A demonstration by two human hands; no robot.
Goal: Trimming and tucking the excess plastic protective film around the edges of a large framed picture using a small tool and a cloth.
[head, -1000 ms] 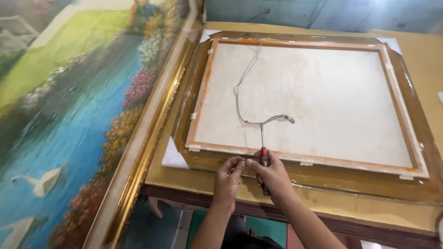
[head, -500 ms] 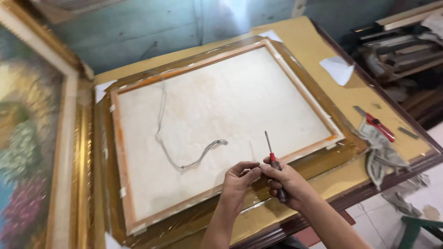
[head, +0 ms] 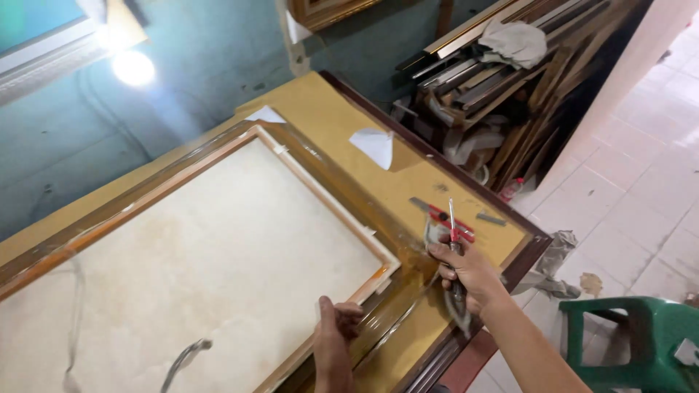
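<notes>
Down on the yellow worktable lies a big picture frame face down, its brown moulding glossy under what looks like clear wrap, with the pale, stained back of a canvas filling it. A thin wooden stretcher bar runs round the canvas edge. The left hand rests flat and open on the canvas back near the frame's lower corner, fingers spread toward the stretcher bar. The right hand is closed around a screwdriver with a red collar, its metal shaft pointing up and away, just beyond the frame's corner over bare tabletop.

Just past the screwdriver tip, a red-handled tool lies on the table, and a small dark flat piece sits beside it near the edge. Two white paper corner pieces rest on the yellow surface: one triangle well clear of the frame, another touching its far corner. A loose cord curls on the canvas near the bottom of the view.

Beyond the table, a stack of frame mouldings leans in a dark corner with a grey rag draped over the top. A crumpled cloth hangs off the table's corner. A green plastic stool stands on the pale tiled floor at right. The wall behind is blue-green, and a bright light glares on it.
</notes>
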